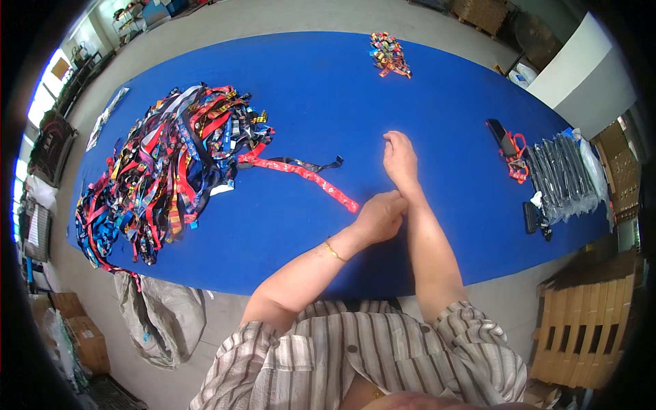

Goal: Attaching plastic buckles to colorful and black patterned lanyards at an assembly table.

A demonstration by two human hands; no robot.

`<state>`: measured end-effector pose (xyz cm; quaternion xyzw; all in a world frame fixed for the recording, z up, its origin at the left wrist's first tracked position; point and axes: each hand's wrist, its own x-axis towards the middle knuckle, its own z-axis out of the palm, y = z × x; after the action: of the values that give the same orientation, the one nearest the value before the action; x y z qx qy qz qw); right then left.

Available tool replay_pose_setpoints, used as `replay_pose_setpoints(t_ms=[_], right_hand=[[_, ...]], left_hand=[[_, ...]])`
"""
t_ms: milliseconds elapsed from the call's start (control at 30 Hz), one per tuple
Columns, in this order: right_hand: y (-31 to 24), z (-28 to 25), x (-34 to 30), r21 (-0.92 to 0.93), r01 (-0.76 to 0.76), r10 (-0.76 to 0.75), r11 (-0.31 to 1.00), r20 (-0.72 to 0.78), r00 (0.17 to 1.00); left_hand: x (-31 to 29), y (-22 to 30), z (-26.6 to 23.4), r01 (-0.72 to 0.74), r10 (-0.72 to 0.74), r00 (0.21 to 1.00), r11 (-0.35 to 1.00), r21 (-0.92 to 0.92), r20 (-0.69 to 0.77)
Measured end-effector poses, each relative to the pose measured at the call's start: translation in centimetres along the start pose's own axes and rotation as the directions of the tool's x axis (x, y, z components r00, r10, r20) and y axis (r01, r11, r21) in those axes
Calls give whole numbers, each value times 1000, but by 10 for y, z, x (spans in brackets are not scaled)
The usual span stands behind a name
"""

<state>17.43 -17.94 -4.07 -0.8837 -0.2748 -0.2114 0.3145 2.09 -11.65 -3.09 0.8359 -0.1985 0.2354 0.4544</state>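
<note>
My left hand (383,216), a thin gold bracelet on its wrist, is closed with its fingertips against my right wrist. Whether it pinches anything there is hidden. My right hand (400,161) reaches farther over the blue table (321,102), its fingers curled together and nothing visible in them. Just left of my left hand ends a red patterned strap (314,179), which runs out from a large heap of colourful printed lanyards (181,154). A dark strap (318,165) lies beside it.
At the far edge sits a small pile of short colourful straps (388,53). Red-handled scissors (517,145), a black object (497,133) and dark items in clear plastic bags (560,176) lie on the right. A pale sack (164,318) and cardboard boxes (85,335) stand on the floor.
</note>
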Motion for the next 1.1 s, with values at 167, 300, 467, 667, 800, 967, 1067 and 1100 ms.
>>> replay_pose_setpoints(t_ms=[167,300,467,667,800,967,1067,1100], right_hand=[[3,3,0,76,-18,17,997,3,1000],[6,7,4,95,48,-42,994,-62,997],[12,0,6,152,-23,30,988,-44,999],[5,4,6,109,-34,32,993,26,999],[1,-1,7,86,-74,69,994,52,996],[7,-2,10,106,-108,100,988,83,992],[8,-1,11,104,-118,108,987,101,989],[10,-1,10,103,-116,106,988,103,989]], left_hand=[[0,1,-6,80,-80,995,997,-4,53],[13,6,-20,445,-366,888,836,-320,279],[57,81,-84,441,-99,897,278,-853,431],[52,144,-143,224,335,935,-295,-929,119],[40,147,-151,403,455,870,-437,-804,189],[40,149,-148,363,447,883,-463,-808,141],[40,149,-149,355,457,881,-470,-808,121],[39,149,-148,354,463,879,-471,-808,115]])
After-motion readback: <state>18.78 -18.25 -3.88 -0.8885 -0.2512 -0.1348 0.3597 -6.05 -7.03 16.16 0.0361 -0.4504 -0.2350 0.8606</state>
